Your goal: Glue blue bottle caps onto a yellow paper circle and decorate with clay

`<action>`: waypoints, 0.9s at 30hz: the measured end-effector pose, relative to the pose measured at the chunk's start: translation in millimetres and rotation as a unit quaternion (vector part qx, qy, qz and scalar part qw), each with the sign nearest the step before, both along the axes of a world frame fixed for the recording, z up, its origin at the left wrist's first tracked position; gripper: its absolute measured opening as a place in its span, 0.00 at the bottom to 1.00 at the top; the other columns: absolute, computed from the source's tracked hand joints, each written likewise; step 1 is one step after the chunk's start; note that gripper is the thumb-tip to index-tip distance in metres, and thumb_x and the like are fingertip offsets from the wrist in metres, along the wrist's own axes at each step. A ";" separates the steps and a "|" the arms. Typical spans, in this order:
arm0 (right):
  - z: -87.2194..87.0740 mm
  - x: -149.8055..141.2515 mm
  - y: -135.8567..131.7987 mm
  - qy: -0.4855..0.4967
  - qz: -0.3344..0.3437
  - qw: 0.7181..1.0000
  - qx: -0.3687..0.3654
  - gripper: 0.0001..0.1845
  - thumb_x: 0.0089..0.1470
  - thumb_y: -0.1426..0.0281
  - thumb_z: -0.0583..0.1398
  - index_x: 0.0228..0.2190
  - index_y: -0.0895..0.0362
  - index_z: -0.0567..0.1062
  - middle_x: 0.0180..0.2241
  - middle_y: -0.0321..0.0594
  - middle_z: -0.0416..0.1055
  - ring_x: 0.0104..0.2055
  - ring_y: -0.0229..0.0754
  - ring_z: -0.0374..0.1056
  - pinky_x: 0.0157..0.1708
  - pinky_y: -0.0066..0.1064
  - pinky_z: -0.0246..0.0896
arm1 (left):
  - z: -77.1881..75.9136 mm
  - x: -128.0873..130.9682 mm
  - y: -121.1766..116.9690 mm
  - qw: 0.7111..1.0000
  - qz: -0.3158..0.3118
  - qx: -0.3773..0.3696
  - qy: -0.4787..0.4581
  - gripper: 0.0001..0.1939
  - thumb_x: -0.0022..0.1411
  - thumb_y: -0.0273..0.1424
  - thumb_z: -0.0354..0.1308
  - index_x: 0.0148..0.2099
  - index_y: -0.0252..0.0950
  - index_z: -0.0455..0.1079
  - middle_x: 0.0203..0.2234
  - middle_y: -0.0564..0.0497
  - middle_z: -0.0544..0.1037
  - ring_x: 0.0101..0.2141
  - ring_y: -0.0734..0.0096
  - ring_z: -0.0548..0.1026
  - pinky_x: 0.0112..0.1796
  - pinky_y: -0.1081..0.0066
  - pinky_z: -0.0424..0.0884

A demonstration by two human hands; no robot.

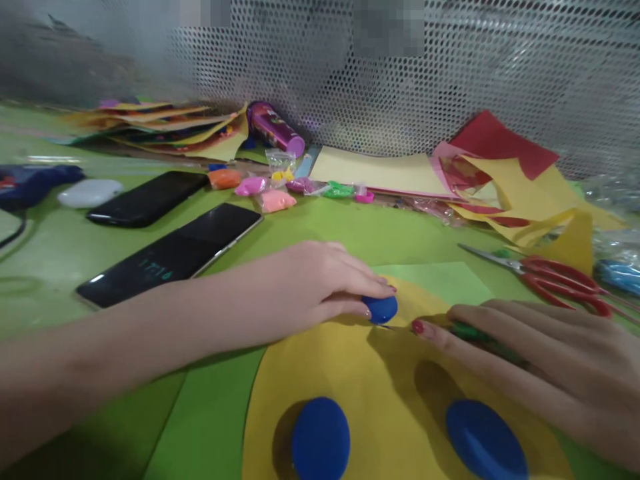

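The left hand (320, 277), at the centre of the frame, has its fingers nearly closed, thumb and forefinger pinching a small blue disc (383, 311). The right hand (555, 360), at the right edge, has its fingers bent low over a green-handled tool (473, 332); they appear to grip it, though much of the handle is hidden. A thin dark tip reaches toward the disc's lower edge; whether it touches cannot be told.

The likeliest trouble is a slip: if the tip skids off that rounded edge, it could catch the left fingertips, which sit right beside it. Pressing too hard might dent or smear the disc, should it be as soft as it looks, or score the yellow sheet (340, 360) beneath. A careless drop of the right wrist could also knock the third disc (485, 439), at lower right.

The disc sits near the sheet's upper edge, just right of centre in the frame. It is deep blue, smooth and slightly shiny, its outline partly covered by the fingers. The second disc (321, 439), at lower centre, shows the same blue with a plain oval face. Red scissors (565, 277) lie on the green tabletop (400, 233) at right.
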State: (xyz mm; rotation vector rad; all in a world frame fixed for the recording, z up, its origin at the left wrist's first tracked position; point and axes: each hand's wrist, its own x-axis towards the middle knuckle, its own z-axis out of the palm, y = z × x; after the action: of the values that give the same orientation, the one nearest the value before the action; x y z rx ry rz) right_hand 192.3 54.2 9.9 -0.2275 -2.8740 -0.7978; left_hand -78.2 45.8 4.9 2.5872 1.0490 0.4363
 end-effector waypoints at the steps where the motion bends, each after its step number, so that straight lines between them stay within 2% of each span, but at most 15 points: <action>1: 0.5 -0.5 -0.9 -0.006 -0.006 1.000 0.006 0.31 0.58 0.79 0.43 0.62 0.64 0.41 0.35 0.48 0.73 0.32 0.49 0.68 0.23 0.37 0.60 | -0.1 0.7 -0.1 1.000 0.004 0.004 0.003 0.14 0.62 0.32 0.53 0.51 0.44 0.69 0.48 0.58 0.74 0.46 0.70 0.71 0.47 0.74 0.64; 5: 4.0 0.0 -6.2 -0.050 -0.037 0.998 0.028 0.32 0.59 0.78 0.43 0.62 0.65 0.36 0.35 0.50 0.72 0.32 0.50 0.66 0.26 0.38 0.59 | -0.9 3.7 -0.5 1.000 0.028 0.010 0.010 0.13 0.61 0.32 0.54 0.49 0.47 0.71 0.46 0.60 0.76 0.45 0.70 0.72 0.44 0.74 0.67; 10: 5.2 4.7 -8.3 -0.071 -0.035 0.996 0.027 0.33 0.57 0.78 0.43 0.62 0.66 0.37 0.36 0.53 0.70 0.37 0.53 0.63 0.29 0.40 0.55 | -0.8 4.5 -1.2 0.999 0.034 0.008 0.001 0.12 0.60 0.30 0.56 0.47 0.46 0.72 0.44 0.59 0.77 0.44 0.70 0.73 0.42 0.74 0.68; 16: 4.3 2.8 -10.5 -0.080 -0.050 0.995 0.029 0.34 0.57 0.78 0.42 0.62 0.65 0.34 0.36 0.52 0.72 0.38 0.53 0.65 0.28 0.40 0.54 | -0.8 4.4 -1.1 0.999 0.043 -0.025 -0.015 0.12 0.59 0.29 0.56 0.46 0.45 0.72 0.43 0.58 0.77 0.45 0.68 0.73 0.43 0.71 0.68; 20: 2.8 2.7 -14.3 -0.072 -0.046 0.996 0.039 0.35 0.55 0.79 0.44 0.62 0.66 0.38 0.37 0.52 0.73 0.38 0.55 0.66 0.27 0.40 0.56 | -0.7 5.1 -0.2 0.997 0.052 -0.054 -0.036 0.12 0.59 0.31 0.57 0.46 0.47 0.73 0.43 0.58 0.77 0.45 0.63 0.73 0.44 0.67 0.69; 25: 0.7 3.9 -16.3 -0.060 -0.052 0.997 0.027 0.29 0.55 0.78 0.44 0.59 0.61 0.52 0.40 0.50 0.72 0.38 0.54 0.66 0.30 0.41 0.57 | 0.5 6.2 1.2 0.995 0.065 -0.064 -0.039 0.12 0.57 0.31 0.58 0.44 0.49 0.74 0.42 0.59 0.78 0.44 0.63 0.74 0.43 0.66 0.70; 27: 0.6 4.1 -16.6 -0.053 -0.061 0.997 0.019 0.30 0.56 0.78 0.43 0.60 0.60 0.50 0.41 0.47 0.71 0.38 0.52 0.65 0.31 0.41 0.57 | 0.5 5.9 1.4 0.994 0.071 -0.070 -0.044 0.12 0.56 0.31 0.58 0.43 0.49 0.74 0.41 0.59 0.78 0.44 0.63 0.74 0.44 0.66 0.70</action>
State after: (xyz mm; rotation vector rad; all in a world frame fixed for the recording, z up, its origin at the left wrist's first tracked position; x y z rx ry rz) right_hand 196.4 37.6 10.5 -0.3712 -2.9636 -0.9105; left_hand -72.3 47.1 5.5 2.3585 1.1921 0.4865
